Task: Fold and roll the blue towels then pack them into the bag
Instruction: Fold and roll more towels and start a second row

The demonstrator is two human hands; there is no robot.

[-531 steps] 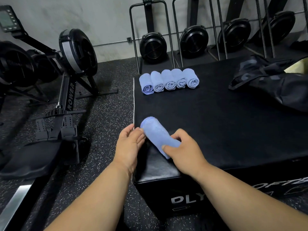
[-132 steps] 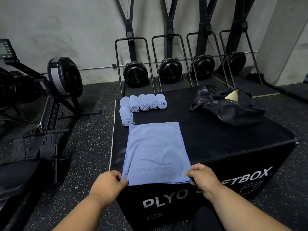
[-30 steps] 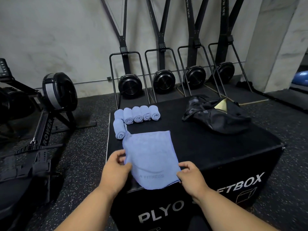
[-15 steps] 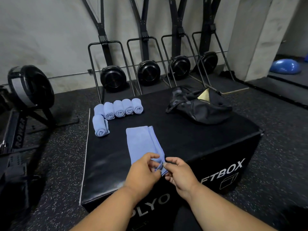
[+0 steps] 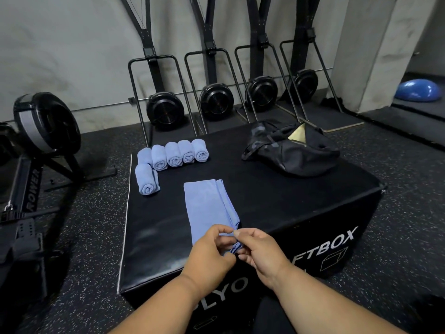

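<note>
Left hand (image 5: 212, 251), right hand (image 5: 260, 251) pinch folded blue towel (image 5: 207, 208) near end; rolled towels (image 5: 172, 156) at 11 o'clock, black bag (image 5: 293, 153) at 1 o'clock on plyo box (image 5: 277, 201).

Black plyo box (image 5: 166, 239): rolled towels (image 5: 179, 154), folded towel (image 5: 208, 208), bag (image 5: 292, 150).

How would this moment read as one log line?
step: rolling | folded towel near end pinched by left hand, right hand | six rolled towels on box | bag unpacked

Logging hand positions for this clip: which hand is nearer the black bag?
Right. The right hand pinches the folded towel's near end on the side toward the black bag; the left hand grips that end just beyond it.
</note>
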